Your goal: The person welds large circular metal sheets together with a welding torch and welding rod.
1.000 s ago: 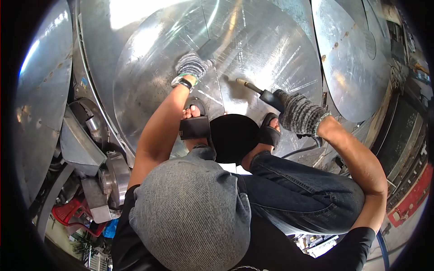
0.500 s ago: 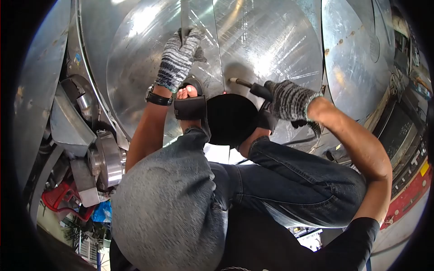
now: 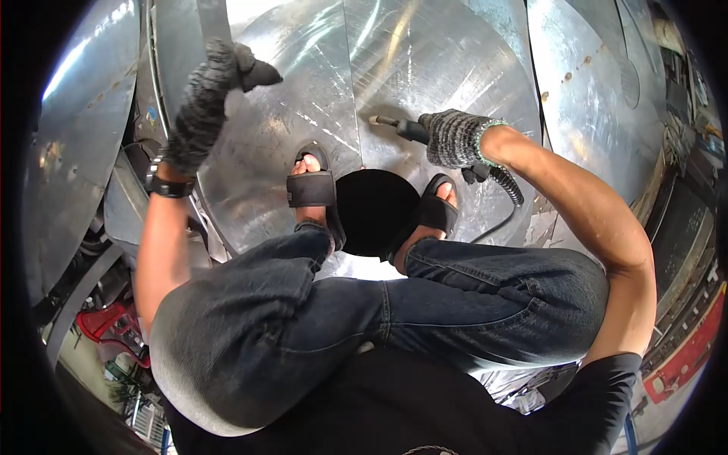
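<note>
My left hand, in a grey and black striped glove, is closed on the lower end of a flat grey metal strip at the upper left. In my right hand, also gloved, is a welding torch. The torch's nozzle points left, over the metal sheet near its straight seam. From below the right glove a ribbed black cable curves down.
Sandalled feet rest on the sheet on both sides of a round black area. Metal parts and a red plastic object lie at the left. A curved metal sheet and a red panel stand at the right.
My left hand has swung left with the strip, away from the seam. My right hand has shifted slightly left and up with the torch. The left knee has moved left.
</note>
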`<action>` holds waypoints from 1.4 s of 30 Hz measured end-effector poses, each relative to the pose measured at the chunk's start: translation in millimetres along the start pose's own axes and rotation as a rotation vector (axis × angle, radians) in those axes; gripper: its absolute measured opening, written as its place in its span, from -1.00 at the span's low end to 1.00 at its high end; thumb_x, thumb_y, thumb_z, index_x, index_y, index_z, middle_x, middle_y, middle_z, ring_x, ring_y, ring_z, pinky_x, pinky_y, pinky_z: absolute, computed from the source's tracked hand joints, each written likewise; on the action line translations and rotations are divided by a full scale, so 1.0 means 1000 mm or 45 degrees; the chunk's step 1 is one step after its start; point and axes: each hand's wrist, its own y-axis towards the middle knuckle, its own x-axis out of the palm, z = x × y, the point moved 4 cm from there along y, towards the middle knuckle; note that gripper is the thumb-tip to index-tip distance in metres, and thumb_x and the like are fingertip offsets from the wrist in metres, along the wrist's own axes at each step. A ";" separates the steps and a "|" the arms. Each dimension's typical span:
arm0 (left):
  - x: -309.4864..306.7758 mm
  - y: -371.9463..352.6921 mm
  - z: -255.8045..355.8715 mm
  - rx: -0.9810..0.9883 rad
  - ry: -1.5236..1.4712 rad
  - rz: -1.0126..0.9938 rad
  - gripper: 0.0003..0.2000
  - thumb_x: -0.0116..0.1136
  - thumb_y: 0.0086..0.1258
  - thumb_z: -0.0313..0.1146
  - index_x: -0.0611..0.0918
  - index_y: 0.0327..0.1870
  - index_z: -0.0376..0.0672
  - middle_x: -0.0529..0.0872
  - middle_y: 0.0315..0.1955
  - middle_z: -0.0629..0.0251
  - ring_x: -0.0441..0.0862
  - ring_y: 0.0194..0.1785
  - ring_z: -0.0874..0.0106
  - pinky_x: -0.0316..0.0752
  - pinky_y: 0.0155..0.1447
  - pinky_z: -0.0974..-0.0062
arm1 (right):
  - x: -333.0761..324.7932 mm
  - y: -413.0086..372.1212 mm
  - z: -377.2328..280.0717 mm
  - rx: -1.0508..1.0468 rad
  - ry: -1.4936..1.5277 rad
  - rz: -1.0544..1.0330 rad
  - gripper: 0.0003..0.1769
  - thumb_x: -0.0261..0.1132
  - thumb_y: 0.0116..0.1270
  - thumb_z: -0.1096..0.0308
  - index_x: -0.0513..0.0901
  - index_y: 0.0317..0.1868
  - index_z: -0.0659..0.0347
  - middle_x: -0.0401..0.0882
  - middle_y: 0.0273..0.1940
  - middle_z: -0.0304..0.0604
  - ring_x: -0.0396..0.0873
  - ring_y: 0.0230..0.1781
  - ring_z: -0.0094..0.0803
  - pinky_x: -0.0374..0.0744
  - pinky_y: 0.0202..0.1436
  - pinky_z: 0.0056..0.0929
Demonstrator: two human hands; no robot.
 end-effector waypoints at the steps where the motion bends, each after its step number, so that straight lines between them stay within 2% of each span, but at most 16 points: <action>1: 0.003 -0.008 0.020 0.042 0.102 0.012 -0.31 -0.25 0.74 0.33 0.66 0.16 -0.19 0.82 0.02 0.09 0.72 0.25 0.25 0.44 0.55 0.19 | 0.003 0.007 0.002 -0.037 -0.095 -0.017 -0.66 0.22 0.38 0.41 0.55 0.13 0.34 0.69 -0.35 0.10 0.75 -0.54 -0.11 0.71 -0.59 -0.16; 4: -0.028 -0.017 0.055 0.068 0.443 -0.220 -0.27 -0.26 0.72 0.36 0.66 0.19 -0.21 0.79 0.17 0.02 0.64 0.37 0.27 0.36 0.61 0.20 | 0.011 0.027 0.011 -0.107 -0.259 -0.043 -0.64 0.28 0.32 0.36 0.59 0.09 0.32 0.72 -0.34 0.11 0.77 -0.46 -0.05 0.72 -0.45 -0.10; 6: -0.028 -0.041 0.084 -0.030 0.547 -0.026 -0.23 -0.27 0.72 0.36 0.64 0.33 -0.25 0.77 0.25 0.02 0.60 0.45 0.27 0.31 0.66 0.23 | 0.017 0.040 0.019 -0.126 -0.412 -0.068 -0.63 0.29 0.27 0.36 0.62 0.07 0.28 0.74 -0.33 0.13 0.78 -0.36 0.00 0.73 -0.27 -0.06; 7: -0.039 -0.047 0.094 -0.011 0.555 -0.201 -0.32 -0.17 0.79 0.17 0.43 0.59 -0.27 0.59 0.49 0.00 0.52 0.55 0.25 0.21 0.73 0.24 | 0.015 0.034 0.011 -0.083 -0.490 -0.040 -0.63 0.27 0.24 0.35 0.64 0.06 0.28 0.74 -0.33 0.19 0.79 -0.28 0.06 0.70 -0.14 -0.03; 10: -0.282 -0.100 0.033 0.043 0.644 -0.140 -0.37 -0.15 0.78 0.15 0.51 0.49 -0.27 0.65 0.38 0.00 0.58 0.47 0.24 0.29 0.64 0.22 | 0.017 0.034 0.005 -0.134 -0.686 -0.067 -0.63 0.22 0.24 0.37 0.64 0.05 0.33 0.74 -0.32 0.23 0.80 -0.24 0.09 0.69 -0.14 0.01; 13: -0.313 -0.131 0.033 0.162 0.826 -0.094 -0.43 -0.11 0.77 0.12 0.62 0.34 -0.26 0.73 0.22 -0.01 0.66 0.34 0.22 0.42 0.52 0.18 | 0.024 0.034 -0.001 -0.287 -0.695 -0.042 -0.61 0.22 0.24 0.37 0.63 0.04 0.38 0.73 -0.32 0.29 0.79 -0.21 0.16 0.68 -0.11 0.04; 17: 0.057 -0.047 0.121 0.314 1.053 -0.088 -0.47 -0.06 0.76 0.07 0.78 0.14 -0.25 0.84 0.01 -0.02 0.77 0.17 0.20 0.59 0.35 0.14 | 0.029 0.027 -0.019 -0.296 -0.689 -0.125 -0.58 0.30 0.22 0.33 0.64 0.06 0.40 0.74 -0.26 0.32 0.77 -0.13 0.22 0.67 -0.04 0.07; 19: 0.052 -0.037 0.109 -0.008 -0.167 -0.275 -0.56 -0.04 0.80 -0.05 0.76 0.14 -0.23 0.80 0.09 0.13 0.67 0.28 0.31 0.53 0.43 0.20 | 0.031 0.034 -0.013 -0.381 -0.737 -0.100 -0.55 0.32 0.20 0.32 0.63 0.07 0.42 0.75 -0.23 0.34 0.78 -0.12 0.23 0.67 -0.03 0.06; 20: 0.052 -0.031 0.095 -0.013 -0.167 -0.289 -0.56 -0.04 0.80 -0.05 0.76 0.14 -0.23 0.80 0.09 0.13 0.67 0.28 0.31 0.53 0.43 0.20 | 0.030 0.030 -0.015 -0.376 -0.723 -0.099 -0.55 0.32 0.20 0.32 0.63 0.07 0.42 0.75 -0.23 0.34 0.78 -0.12 0.23 0.67 -0.03 0.06; 22: 0.059 -0.026 0.071 0.465 0.690 -0.286 -0.66 -0.01 0.79 -0.18 0.72 0.14 -0.26 0.78 0.05 0.13 0.67 0.29 0.28 0.54 0.42 0.23 | 0.030 0.021 -0.019 -0.272 -0.649 -0.080 -0.62 0.41 0.29 0.21 0.77 -0.06 0.37 0.81 -0.20 0.25 0.82 -0.15 0.12 0.72 -0.05 -0.01; 24: 0.066 -0.025 0.060 0.119 0.224 -0.131 -0.71 0.05 0.73 -0.26 0.75 0.05 -0.27 0.82 -0.07 0.16 0.75 0.16 0.33 0.63 0.30 0.26 | 0.031 0.020 -0.020 -0.254 -0.656 -0.113 -0.64 0.38 0.28 0.26 0.77 -0.06 0.38 0.81 -0.21 0.26 0.83 -0.13 0.13 0.73 -0.05 -0.01; 25: 0.063 -0.029 0.050 0.350 0.465 -0.176 -0.76 0.08 0.71 -0.33 0.58 0.23 -0.25 0.69 0.12 0.11 0.71 0.24 0.27 0.58 0.38 0.26 | 0.032 0.021 -0.020 -0.248 -0.655 -0.117 -0.59 0.35 0.25 0.31 0.69 0.03 0.42 0.79 -0.25 0.29 0.81 -0.16 0.17 0.71 -0.10 0.01; 28: 0.061 -0.046 0.021 1.054 1.194 -0.285 -0.22 0.18 0.62 -0.55 0.06 0.77 -0.19 0.29 0.67 -0.07 0.59 0.50 0.10 0.42 0.60 0.27 | 0.031 0.019 -0.020 -0.207 -0.594 -0.118 -0.54 0.32 0.21 0.34 0.63 0.08 0.44 0.76 -0.29 0.32 0.80 -0.20 0.20 0.70 -0.14 0.04; 30: 0.070 -0.053 0.023 0.942 1.182 -0.209 -0.29 0.27 0.61 -0.47 0.22 0.71 -0.21 0.54 0.50 -0.06 0.75 0.26 0.14 0.69 0.32 0.29 | 0.036 0.026 -0.015 -0.270 -0.671 -0.063 -0.57 0.33 0.21 0.33 0.66 0.03 0.45 0.76 -0.29 0.33 0.80 -0.19 0.19 0.69 -0.13 0.04; 39: 0.051 -0.055 0.008 0.926 1.144 -0.120 -0.31 0.25 0.61 -0.46 0.25 0.70 -0.22 0.56 0.48 -0.06 0.74 0.28 0.14 0.66 0.35 0.28 | 0.035 0.031 0.000 -0.110 -0.436 -0.177 -0.20 0.60 0.03 0.24 0.56 0.24 0.53 0.77 -0.16 0.37 0.79 -0.06 0.21 0.72 0.06 -0.03; 42: 0.058 -0.064 0.005 0.928 1.173 -0.084 -0.32 0.25 0.61 -0.45 0.26 0.69 -0.22 0.56 0.48 -0.06 0.73 0.29 0.14 0.65 0.36 0.27 | 0.042 0.022 0.000 -0.259 -0.544 -0.045 -0.49 0.36 0.17 0.31 0.71 0.11 0.43 0.79 -0.25 0.33 0.84 -0.15 0.07 0.75 0.01 -0.07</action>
